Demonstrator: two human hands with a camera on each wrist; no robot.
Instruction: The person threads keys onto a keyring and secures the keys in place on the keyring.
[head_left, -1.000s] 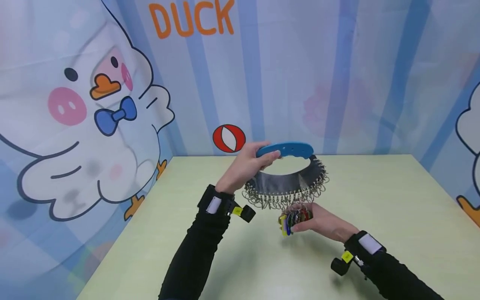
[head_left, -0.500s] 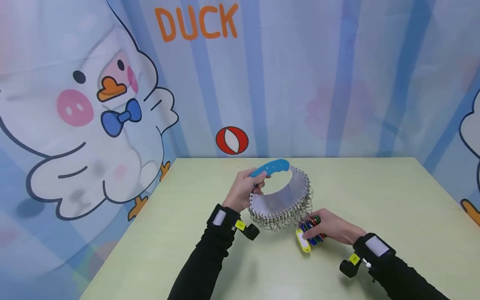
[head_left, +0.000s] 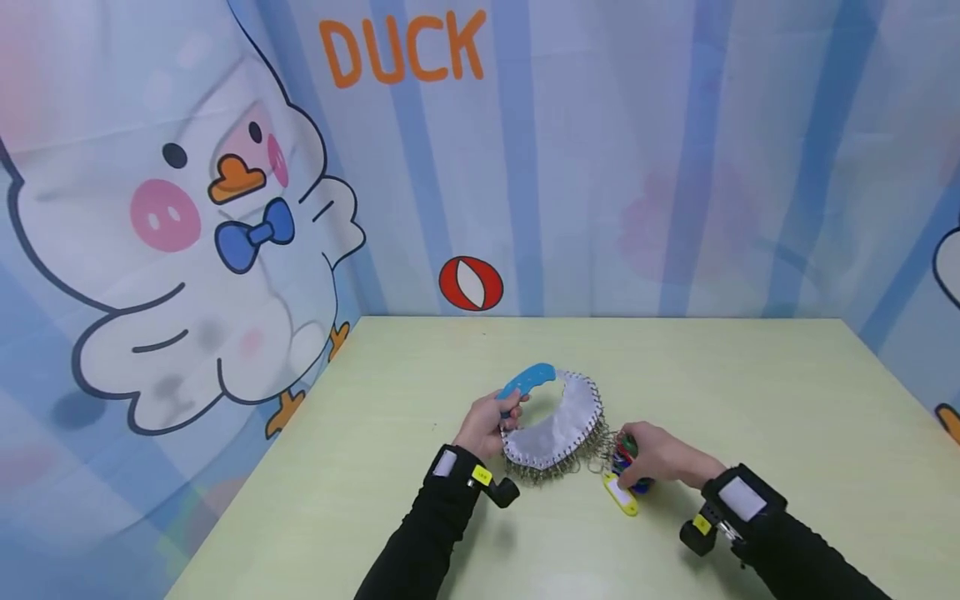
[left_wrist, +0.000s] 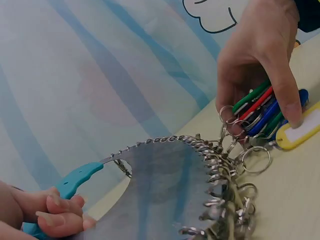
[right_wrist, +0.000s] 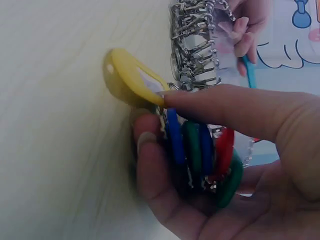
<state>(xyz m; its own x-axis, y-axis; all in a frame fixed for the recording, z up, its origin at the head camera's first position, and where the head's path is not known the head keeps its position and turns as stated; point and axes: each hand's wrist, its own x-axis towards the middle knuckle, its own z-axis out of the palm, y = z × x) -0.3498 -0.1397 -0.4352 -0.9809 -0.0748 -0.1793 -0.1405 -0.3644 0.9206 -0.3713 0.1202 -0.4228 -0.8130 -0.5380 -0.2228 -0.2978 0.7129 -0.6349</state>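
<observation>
My left hand grips the blue handle of a crescent-shaped metal plate, a key carrier by its look. A dense row of metal clips and rings lines its outer curve. It lies tilted, low over the table. To its right, my right hand holds a bunch of key tags, thumb on the yellow tag with a white label. Blue, green and red tags are bunched between thumb and curled fingers. Small rings hang between the tags and the clips.
The pale yellow-green table spreads around both hands. Behind it and at both sides hangs a blue striped cloth printed with a duck and lettering.
The left hand has lowered the plate toward the table, and its shiny face has turned up. The right hand has shifted slightly right and lower with the tags; the yellow tag now sticks out.
</observation>
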